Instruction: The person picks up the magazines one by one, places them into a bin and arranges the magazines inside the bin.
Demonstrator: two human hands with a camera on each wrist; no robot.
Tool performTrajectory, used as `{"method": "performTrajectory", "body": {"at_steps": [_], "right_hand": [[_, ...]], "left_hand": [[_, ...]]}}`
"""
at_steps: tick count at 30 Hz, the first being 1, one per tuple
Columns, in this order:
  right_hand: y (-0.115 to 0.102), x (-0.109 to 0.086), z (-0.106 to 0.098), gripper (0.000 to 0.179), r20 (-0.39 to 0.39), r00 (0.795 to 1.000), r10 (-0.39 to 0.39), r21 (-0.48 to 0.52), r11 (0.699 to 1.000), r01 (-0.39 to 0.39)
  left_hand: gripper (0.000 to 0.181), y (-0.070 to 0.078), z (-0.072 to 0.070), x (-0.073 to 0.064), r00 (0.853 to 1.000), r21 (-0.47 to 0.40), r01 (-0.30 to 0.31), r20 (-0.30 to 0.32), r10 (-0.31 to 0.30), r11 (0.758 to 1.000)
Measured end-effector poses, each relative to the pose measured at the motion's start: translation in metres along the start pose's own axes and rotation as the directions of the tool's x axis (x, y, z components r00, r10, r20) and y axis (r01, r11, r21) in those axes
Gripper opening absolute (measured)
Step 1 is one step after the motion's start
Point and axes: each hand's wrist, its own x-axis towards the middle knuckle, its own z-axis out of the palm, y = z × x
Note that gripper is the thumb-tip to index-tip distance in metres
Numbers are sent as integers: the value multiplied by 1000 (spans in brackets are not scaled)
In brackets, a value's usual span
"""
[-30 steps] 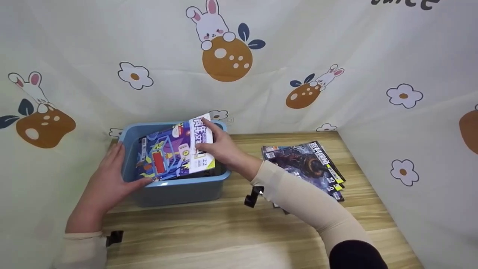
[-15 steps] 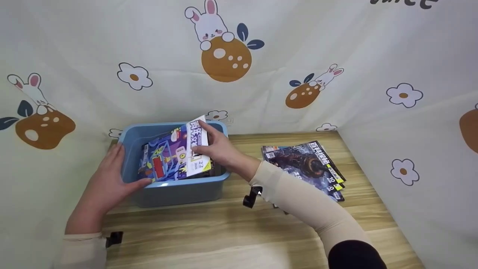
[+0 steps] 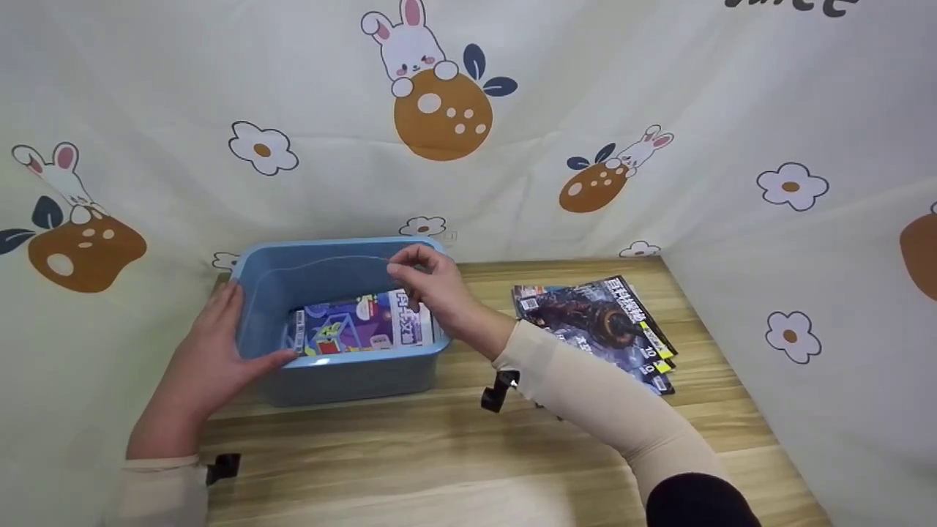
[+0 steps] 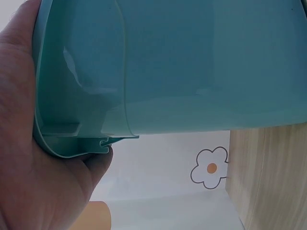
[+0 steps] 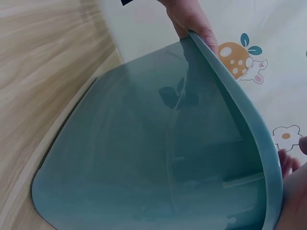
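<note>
A blue plastic bin (image 3: 366, 380) stands at the back left of the table in the head view. Inside, low down, lies a magazine (image 3: 359, 322) with a purple cover and a white title band. My left hand (image 3: 212, 351) grips the bin's left front corner, thumb along the front rim; the left wrist view shows this hand (image 4: 29, 167) wrapped around the rim. Over the bin's right end hovers my right hand (image 3: 439, 289), its fingers loosely bent and holding nothing visible. From the right wrist, the bin's outer wall (image 5: 129, 134) fills much of the view.
To the right of the bin, a fanned stack of magazines (image 3: 607, 329) with dark covers lies on the wooden table (image 3: 395, 461). A pale curtain (image 3: 329, 168) printed with rabbits and flowers closes in the back and both sides.
My right hand has let go of the purple magazine, which has gone from tilted above the rim to lying down in the bin. The left hand stays on the rim.
</note>
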Motion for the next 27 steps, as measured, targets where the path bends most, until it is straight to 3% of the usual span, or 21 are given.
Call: {"method": "performTrajectory", "body": {"at_steps": [4, 9, 14, 18, 20, 22, 24, 27], "right_hand": [[-5, -6, -13, 6, -6, 1000, -15, 11, 1000, 15], [-3, -18, -47, 12, -55, 997, -61, 24, 998, 62], [20, -31, -102, 17, -122, 992, -26, 5, 1000, 27], [43, -46, -159, 15, -136, 988, 73, -127, 988, -90], [51, -56, -189, 16, -133, 985, 110, -246, 959, -140], [55, -67, -218, 21, -130, 984, 123, -382, 910, -164], [55, -77, -245, 28, -142, 985, 93, -517, 842, -154], [55, -85, -281, 36, -175, 985, 5, -686, 717, -125]], "left_hand": [[140, -1, -1, -1, 1000, 5, -7, -9, 7, 1000], [140, -1, -3, -1, 1000, 10, -3, -11, 3, 1000], [140, -3, -4, 1, 1000, 20, -4, -19, 4, 1000], [141, -3, -3, 0, 1000, 21, 8, -12, -7, 1000], [141, -2, -1, 0, 1000, 21, 8, -7, -8, 1000], [141, -1, 0, 0, 1000, 18, 7, -3, -6, 1000], [140, 1, 0, 1, 1000, 16, 7, -3, -7, 1000], [141, 1, -1, 1, 1000, 13, 15, 0, -15, 1000]]}}
